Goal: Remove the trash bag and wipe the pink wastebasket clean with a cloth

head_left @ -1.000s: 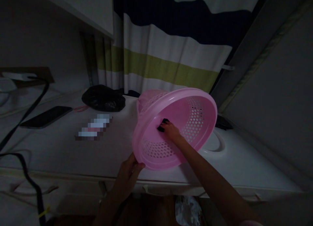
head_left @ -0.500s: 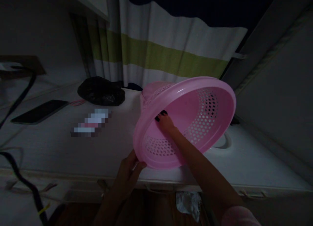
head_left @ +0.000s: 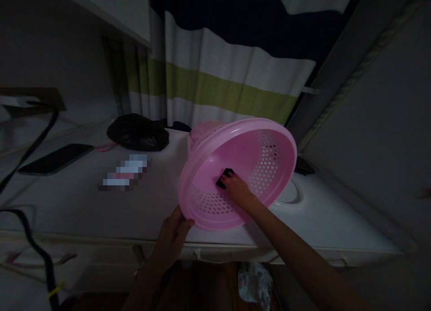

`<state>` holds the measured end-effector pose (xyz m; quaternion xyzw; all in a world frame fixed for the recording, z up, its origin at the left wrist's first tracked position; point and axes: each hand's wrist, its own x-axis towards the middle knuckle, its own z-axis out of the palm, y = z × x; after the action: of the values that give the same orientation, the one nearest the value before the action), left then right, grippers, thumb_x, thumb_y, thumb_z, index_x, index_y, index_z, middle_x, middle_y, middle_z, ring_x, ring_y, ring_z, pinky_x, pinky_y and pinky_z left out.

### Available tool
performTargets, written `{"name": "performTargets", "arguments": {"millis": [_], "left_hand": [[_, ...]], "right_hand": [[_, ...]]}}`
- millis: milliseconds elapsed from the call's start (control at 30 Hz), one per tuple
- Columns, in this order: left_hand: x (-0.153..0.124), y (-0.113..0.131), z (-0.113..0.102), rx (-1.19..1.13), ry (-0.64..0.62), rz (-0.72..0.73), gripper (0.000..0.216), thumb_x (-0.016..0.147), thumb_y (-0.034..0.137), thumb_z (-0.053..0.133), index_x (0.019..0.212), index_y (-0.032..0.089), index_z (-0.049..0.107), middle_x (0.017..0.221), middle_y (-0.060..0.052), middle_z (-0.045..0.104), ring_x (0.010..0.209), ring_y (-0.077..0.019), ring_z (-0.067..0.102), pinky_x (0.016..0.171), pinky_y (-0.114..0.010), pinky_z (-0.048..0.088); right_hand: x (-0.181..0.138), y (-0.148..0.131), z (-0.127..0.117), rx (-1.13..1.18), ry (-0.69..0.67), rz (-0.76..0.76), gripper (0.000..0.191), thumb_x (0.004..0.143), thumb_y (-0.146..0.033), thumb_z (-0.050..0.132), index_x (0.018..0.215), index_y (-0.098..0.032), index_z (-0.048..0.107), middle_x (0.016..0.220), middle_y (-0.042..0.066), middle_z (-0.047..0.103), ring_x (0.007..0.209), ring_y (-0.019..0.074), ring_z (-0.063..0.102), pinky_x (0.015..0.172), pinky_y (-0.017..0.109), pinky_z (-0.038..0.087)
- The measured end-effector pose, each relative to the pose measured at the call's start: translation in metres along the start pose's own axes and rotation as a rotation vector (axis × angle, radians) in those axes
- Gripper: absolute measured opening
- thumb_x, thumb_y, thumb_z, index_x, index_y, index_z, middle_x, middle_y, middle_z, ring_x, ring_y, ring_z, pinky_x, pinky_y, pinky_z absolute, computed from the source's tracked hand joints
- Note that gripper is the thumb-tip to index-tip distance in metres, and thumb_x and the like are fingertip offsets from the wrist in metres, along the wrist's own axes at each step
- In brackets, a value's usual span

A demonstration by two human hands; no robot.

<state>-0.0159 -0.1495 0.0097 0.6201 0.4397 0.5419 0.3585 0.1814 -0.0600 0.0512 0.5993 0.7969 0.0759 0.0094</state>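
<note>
A pink plastic basket (head_left: 215, 160) with rows of holes lies tilted on the white desk, its mouth turned toward me. My left hand (head_left: 171, 232) grips the lower left of its rim, thumb on the near face and fingers behind. Inside the basket, my right hand (head_left: 237, 187) is closed on a small black cloth (head_left: 225, 178) and presses it against the pink inner wall. The cloth's far part shows beyond my fingertips; the rest is under the hand.
On the desk (head_left: 151, 216) at left lie a black plastic bag (head_left: 138, 133), a dark tablet-like device (head_left: 57, 158) and a blurred-out phone-like object (head_left: 124, 173). A white ring-shaped thing (head_left: 296, 192) sits right of the basket. A striped curtain (head_left: 235, 73) hangs behind; black cables (head_left: 30, 243) run at far left.
My right hand has moved down and slightly right inside the basket, showing more of the black cloth. The basket appears a little further left; my left hand keeps its hold on the rim.
</note>
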Motion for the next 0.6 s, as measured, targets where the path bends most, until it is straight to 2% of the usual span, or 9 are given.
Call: {"name": "performTargets", "arguments": {"millis": [167, 333, 467, 600], "left_hand": [[0.0, -0.003, 0.0, 0.0, -0.005, 0.016, 0.029, 0.077, 0.038, 0.044, 0.091, 0.015, 0.056, 0.059, 0.001, 0.057, 0.062, -0.0136, 0.053, 0.057, -0.022, 0.041], [0.002, -0.002, 0.0, -0.008, -0.007, -0.004, 0.03, 0.077, 0.038, 0.044, 0.09, 0.015, 0.056, 0.064, -0.001, 0.058, 0.063, -0.0134, 0.053, 0.057, -0.021, 0.041], [0.004, -0.004, 0.0, -0.005, 0.0, -0.022, 0.03, 0.076, 0.036, 0.046, 0.095, 0.015, 0.055, 0.067, -0.001, 0.059, 0.064, -0.0135, 0.053, 0.058, -0.022, 0.042], [0.005, -0.005, -0.002, -0.007, 0.048, -0.009, 0.029, 0.077, 0.039, 0.046, 0.09, 0.015, 0.056, 0.062, 0.0, 0.057, 0.06, -0.0121, 0.051, 0.055, -0.021, 0.041]], "right_hand": [[0.028, 0.016, 0.0, -0.097, 0.045, 0.13, 0.037, 0.082, -0.007, 0.034, 0.106, -0.011, 0.06, 0.119, 0.011, 0.054, 0.123, 0.0232, 0.034, 0.102, 0.038, 0.021], [0.068, 0.022, 0.01, -0.033, 0.08, 0.167, 0.039, 0.08, -0.008, 0.036, 0.116, -0.011, 0.052, 0.121, 0.011, 0.053, 0.124, 0.0216, 0.031, 0.101, 0.038, 0.02], [0.09, 0.007, 0.023, 0.07, 0.068, 0.124, 0.036, 0.083, -0.017, 0.037, 0.114, -0.008, 0.053, 0.117, 0.013, 0.054, 0.117, 0.022, 0.039, 0.098, 0.034, 0.025], [0.089, -0.018, 0.029, 0.115, 0.067, 0.049, 0.038, 0.083, -0.02, 0.038, 0.119, -0.012, 0.048, 0.12, 0.009, 0.053, 0.11, 0.0167, 0.047, 0.096, 0.026, 0.03]]}}
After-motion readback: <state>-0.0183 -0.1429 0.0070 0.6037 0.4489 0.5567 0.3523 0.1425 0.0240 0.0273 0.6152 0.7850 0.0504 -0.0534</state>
